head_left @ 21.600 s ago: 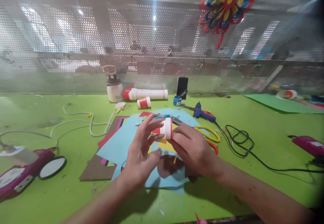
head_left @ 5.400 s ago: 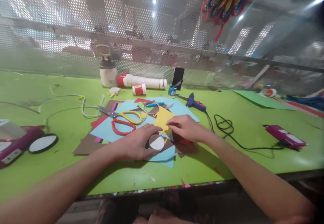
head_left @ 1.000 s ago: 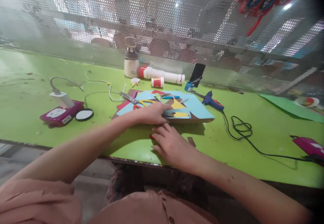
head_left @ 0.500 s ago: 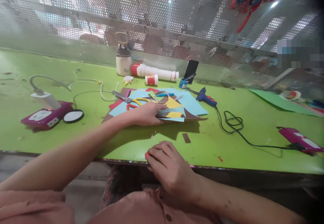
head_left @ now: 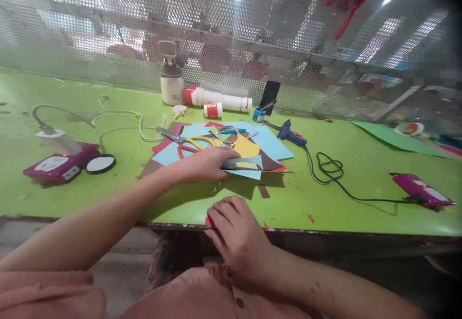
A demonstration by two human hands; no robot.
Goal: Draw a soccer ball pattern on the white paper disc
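- My left hand (head_left: 209,163) is clamped on the papers (head_left: 247,146), perhaps so nothing slides.
- My right hand (head_left: 233,227) has fingers closed on a red scrap (head_left: 210,221).

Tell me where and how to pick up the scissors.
Take hold of the yellow loop, probably from above right: the scissors lie with blades pointing left, away from that approach, and the left hand and wrist seem to hide part of the red loop.
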